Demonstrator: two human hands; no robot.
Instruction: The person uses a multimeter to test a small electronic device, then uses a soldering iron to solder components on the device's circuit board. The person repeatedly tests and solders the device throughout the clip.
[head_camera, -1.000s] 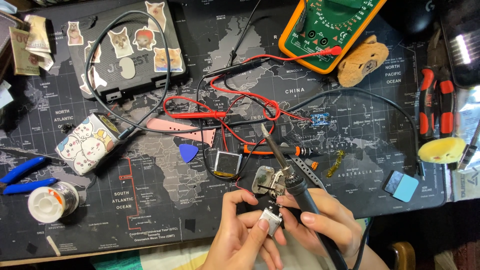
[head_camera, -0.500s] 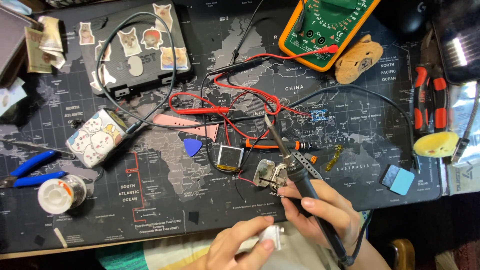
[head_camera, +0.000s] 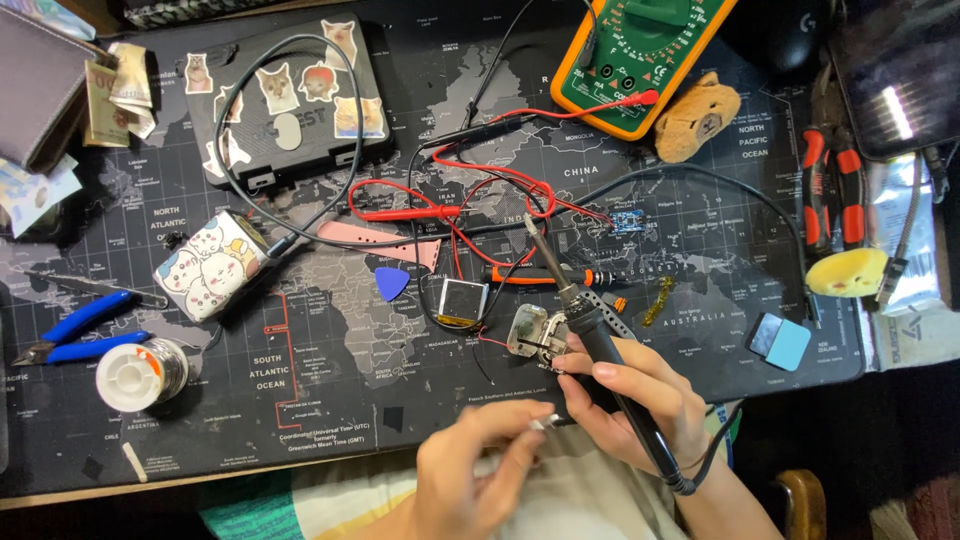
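Right hand (head_camera: 640, 400) grip closed round soldering iron (head_camera: 585, 320), left hand (head_camera: 480, 465) pinching small metal part (head_camera: 540, 423), cluttered world-map desk mat (head_camera: 330, 390)

orange-green multimeter (head_camera: 645, 55) top centre; sticker-covered black case (head_camera: 285, 105) upper left.

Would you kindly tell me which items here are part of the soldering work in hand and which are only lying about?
In use:
- soldering iron, gripped by the right hand
- small metal part beside the iron
- small pale piece at the left hand fingertips

Lying about:
- multimeter
- blue pliers
- solder spool
- blue pick
- plush toy
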